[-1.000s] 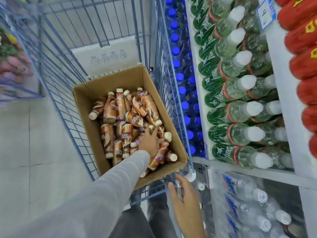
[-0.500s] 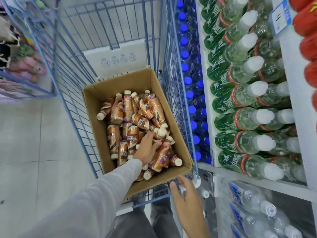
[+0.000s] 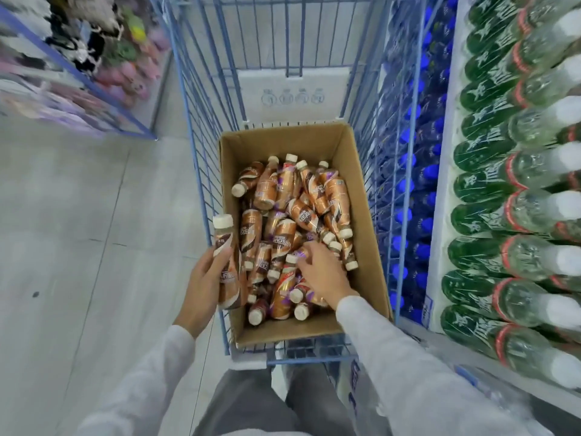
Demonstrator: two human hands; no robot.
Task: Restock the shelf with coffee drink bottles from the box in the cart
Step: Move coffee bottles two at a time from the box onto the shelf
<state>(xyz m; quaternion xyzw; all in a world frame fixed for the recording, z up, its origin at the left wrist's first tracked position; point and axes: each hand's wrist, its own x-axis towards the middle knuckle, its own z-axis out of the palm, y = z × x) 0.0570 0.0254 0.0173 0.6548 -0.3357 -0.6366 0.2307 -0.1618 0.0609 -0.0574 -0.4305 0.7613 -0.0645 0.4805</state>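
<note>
My left hand (image 3: 202,280): lifted a bottle (image 3: 227,262) out, left of box (image 3: 283,140).
My right hand (image 3: 322,273): off near rail (image 3: 308,360), into box.

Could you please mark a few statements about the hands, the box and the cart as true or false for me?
1. The left hand has its grip on a coffee drink bottle, cap up. True.
2. The cardboard box is empty. False: many bottles lie piled in it.
3. The right hand reaches into the box, among the bottles. True.
4. The box stands on the floor beside the cart. False: it sits inside the blue wire cart.
</note>
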